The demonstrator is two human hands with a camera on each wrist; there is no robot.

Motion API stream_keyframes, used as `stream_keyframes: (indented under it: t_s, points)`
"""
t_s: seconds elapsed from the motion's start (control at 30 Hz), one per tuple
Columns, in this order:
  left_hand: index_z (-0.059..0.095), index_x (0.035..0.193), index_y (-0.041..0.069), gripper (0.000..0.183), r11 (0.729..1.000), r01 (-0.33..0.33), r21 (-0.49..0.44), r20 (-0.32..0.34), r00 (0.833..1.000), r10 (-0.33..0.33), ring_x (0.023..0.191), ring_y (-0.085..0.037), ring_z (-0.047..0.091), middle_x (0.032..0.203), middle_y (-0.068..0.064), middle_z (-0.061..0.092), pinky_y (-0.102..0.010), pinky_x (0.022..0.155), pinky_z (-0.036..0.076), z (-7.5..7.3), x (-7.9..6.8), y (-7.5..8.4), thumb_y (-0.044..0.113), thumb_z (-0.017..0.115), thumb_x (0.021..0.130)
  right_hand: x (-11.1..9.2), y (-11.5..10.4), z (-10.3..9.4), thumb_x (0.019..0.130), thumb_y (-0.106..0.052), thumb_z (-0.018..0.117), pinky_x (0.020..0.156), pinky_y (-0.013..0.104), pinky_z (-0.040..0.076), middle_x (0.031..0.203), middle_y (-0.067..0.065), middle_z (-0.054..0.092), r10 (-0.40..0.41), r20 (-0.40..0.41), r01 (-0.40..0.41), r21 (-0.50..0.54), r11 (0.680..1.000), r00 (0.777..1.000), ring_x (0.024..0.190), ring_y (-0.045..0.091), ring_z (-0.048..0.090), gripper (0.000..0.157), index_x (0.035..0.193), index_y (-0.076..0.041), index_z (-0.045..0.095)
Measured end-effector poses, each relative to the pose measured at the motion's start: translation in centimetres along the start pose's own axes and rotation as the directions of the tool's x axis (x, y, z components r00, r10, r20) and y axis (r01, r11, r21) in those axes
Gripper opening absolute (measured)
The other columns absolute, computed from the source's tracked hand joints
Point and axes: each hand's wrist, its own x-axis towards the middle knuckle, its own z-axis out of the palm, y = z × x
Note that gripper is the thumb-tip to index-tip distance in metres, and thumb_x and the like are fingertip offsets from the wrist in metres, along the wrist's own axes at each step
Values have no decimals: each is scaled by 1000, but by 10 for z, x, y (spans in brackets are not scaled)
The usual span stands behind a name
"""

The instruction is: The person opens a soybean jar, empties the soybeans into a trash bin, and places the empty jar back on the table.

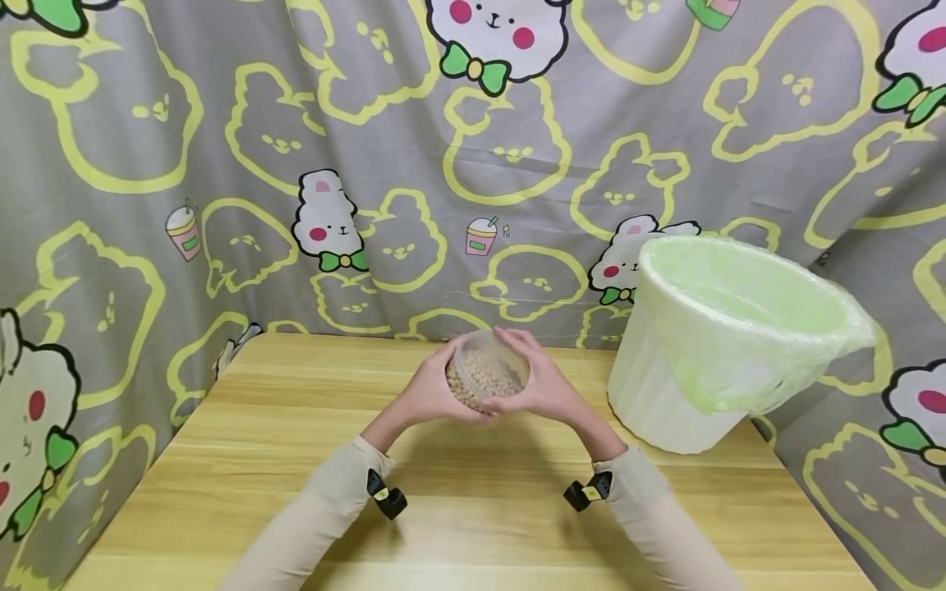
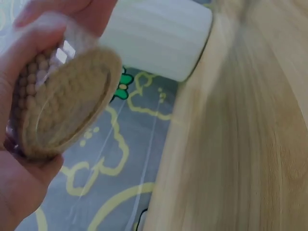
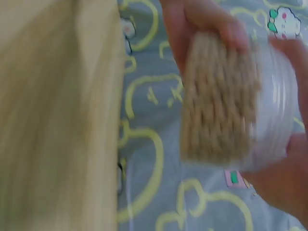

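A clear round plastic jar (image 1: 485, 374), partly filled with small round beige balls, is held up over the table between both hands. The left hand (image 1: 438, 386) grips its left side, with the thumb at the near side. From the right, the right hand (image 1: 543, 379) curls round the jar, fingers at the far edge and thumb in front. In the left wrist view the jar's base (image 2: 72, 103) faces the camera, tilted, with the balls pressed against it. The right wrist view shows the balls (image 3: 219, 101) blurred at one end and the jar's translucent upper part (image 3: 275, 106) at the other.
A white ribbed bin (image 1: 665, 386) lined with a pale green plastic bag (image 1: 739, 369) stands at the table's right rear. The wooden table (image 1: 296, 460) ends at a grey patterned curtain (image 1: 414, 164). Both wrists wear small black cameras (image 1: 392, 501).
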Motion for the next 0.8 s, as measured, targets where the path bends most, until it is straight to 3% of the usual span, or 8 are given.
stream_keyframes:
  t_s: [0.1,0.23,0.37,0.47,0.53,0.6,0.7,0.8]
  points:
    - [32,143,29,119,1000,-3,-25,14,1000,3,114,-16,51,131,2,50,-39,93,47,-1,0,-1,44,93,42,1,2,-5,59,-43,87,102,54,38,146,1,30,-9,72,10,-13,1000,997,130,29,38,108,148,-25,27]
    - [34,142,30,119,995,23,96,-142,990,-9,112,-14,52,129,6,50,-38,91,48,9,0,2,49,92,39,3,-5,-1,66,-52,80,108,55,30,151,6,17,138,70,-137,-13,990,988,136,29,27,112,151,-20,14]
    - [36,141,23,120,967,15,255,-291,955,62,117,-16,50,132,2,49,-39,95,47,20,1,7,52,90,38,7,-16,9,71,-63,69,111,55,24,152,16,9,325,6,-325,15,945,946,139,33,18,116,152,-14,3]
    - [36,141,14,121,941,-15,339,-320,938,130,121,-20,48,135,-3,47,-41,98,45,26,1,11,53,89,39,10,-22,13,69,-68,67,109,56,27,151,22,12,410,-51,-409,39,912,911,137,37,22,118,152,-13,3]
    - [35,141,12,121,936,-21,352,-312,940,139,121,-21,48,136,-4,47,-42,98,46,27,1,12,53,89,41,11,-23,14,66,-67,70,107,56,30,150,22,16,423,-77,-422,40,906,903,135,38,28,119,152,-13,7]
    - [36,141,16,120,945,-3,328,-292,951,104,118,-19,50,133,-1,48,-41,95,47,26,0,11,55,88,41,10,-23,12,64,-64,74,104,55,35,147,20,23,399,-86,-398,31,917,913,130,36,35,117,152,-14,14]
    - [36,141,23,118,975,21,223,-211,977,27,112,-16,52,128,4,50,-39,90,50,20,0,8,56,89,40,9,-17,8,61,-58,79,100,54,40,144,13,30,312,-61,-312,9,950,948,125,33,41,112,150,-19,23]
    - [34,141,29,117,997,40,71,-74,997,-35,109,-13,53,126,7,50,-36,87,50,11,0,2,52,91,41,8,-10,2,60,-51,83,99,54,40,143,8,34,171,-1,-171,-10,985,985,126,30,41,106,147,-22,30]
